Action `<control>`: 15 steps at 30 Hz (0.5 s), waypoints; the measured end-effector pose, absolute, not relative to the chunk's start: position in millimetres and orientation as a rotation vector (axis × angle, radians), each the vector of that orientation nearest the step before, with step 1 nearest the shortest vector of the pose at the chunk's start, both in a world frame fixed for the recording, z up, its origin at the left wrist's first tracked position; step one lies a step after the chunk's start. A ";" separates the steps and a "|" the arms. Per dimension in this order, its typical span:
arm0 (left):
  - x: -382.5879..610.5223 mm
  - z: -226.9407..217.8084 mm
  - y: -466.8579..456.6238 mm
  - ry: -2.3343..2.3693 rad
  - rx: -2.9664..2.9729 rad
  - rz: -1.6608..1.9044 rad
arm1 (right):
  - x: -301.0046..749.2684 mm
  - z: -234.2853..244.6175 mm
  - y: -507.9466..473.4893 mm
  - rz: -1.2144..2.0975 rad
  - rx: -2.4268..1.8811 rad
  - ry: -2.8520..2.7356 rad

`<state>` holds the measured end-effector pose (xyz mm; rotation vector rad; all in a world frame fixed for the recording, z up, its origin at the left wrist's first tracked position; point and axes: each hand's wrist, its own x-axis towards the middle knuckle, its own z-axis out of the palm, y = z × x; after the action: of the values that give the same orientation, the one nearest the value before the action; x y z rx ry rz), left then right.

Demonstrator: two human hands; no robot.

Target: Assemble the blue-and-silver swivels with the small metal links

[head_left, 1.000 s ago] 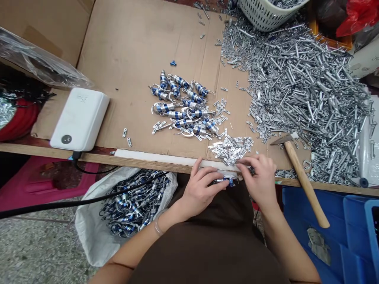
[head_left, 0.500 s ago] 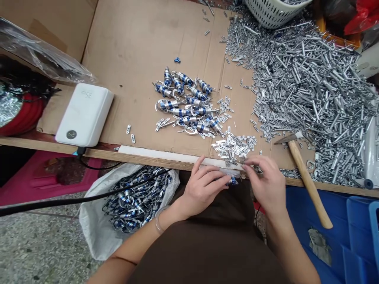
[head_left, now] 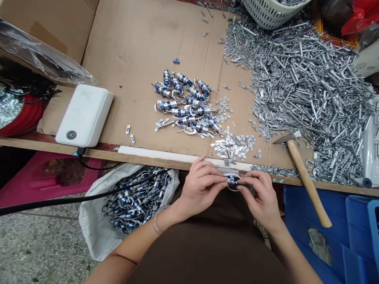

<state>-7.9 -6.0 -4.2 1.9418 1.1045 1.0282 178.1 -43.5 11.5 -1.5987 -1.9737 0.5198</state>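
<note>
My left hand (head_left: 201, 182) is closed, its thumb and fingertips pinching a small blue-and-silver hook assembly (head_left: 232, 179) just off the table's front edge. Curved silver hooks arch above and below its blue middle. From the other side my right hand (head_left: 262, 193) meets the assembly with thumb and index finger pinched; what lies between those tips is too small to make out. Just beyond the hands, flat metal link plates with holes (head_left: 233, 146) lie in a loose pile. Farther back sits a group of finished-looking blue-and-silver hook assemblies (head_left: 189, 102).
A wooden-handled hammer (head_left: 309, 183) overhangs the front edge at right, beside a large heap of metal pins (head_left: 310, 86). A white power bank (head_left: 84, 114) stands at left. Below hangs a white sack (head_left: 91, 225) of hook assemblies, crossed by a black cable (head_left: 59, 206).
My right hand has come from beside the link plates at the table edge down and slightly left to the hook assembly. The left hand has turned a little, so the assembly shows more.
</note>
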 end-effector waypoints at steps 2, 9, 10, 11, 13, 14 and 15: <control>-6.2 -2.4 -6.4 1.115 1.878 1.017 | 173.0 10.6 -46.5 0.358 -1.576 -1.978; -3.3 -0.5 -7.6 1.116 1.859 0.935 | 168.1 10.4 -45.0 0.236 -1.499 -2.047; -3.6 -0.1 -7.5 1.105 1.873 0.918 | 168.6 11.1 -43.8 0.310 -1.516 -2.044; -4.1 0.4 -7.4 1.095 1.891 0.907 | 168.8 12.4 -42.6 0.389 -1.534 -2.051; -5.3 0.8 -7.6 1.078 1.933 0.893 | 168.4 16.0 -41.0 0.529 -1.570 -2.084; -6.1 0.4 -8.0 1.070 1.955 0.884 | 167.8 18.0 -40.6 0.577 -1.588 -2.100; -7.0 -0.4 -8.4 1.063 1.984 0.876 | 167.2 19.7 -40.4 0.610 -1.607 -2.108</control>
<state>-7.0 -8.4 -0.4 1.9837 1.0635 0.8758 167.2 -40.4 19.7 -1.6066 -2.1081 0.6104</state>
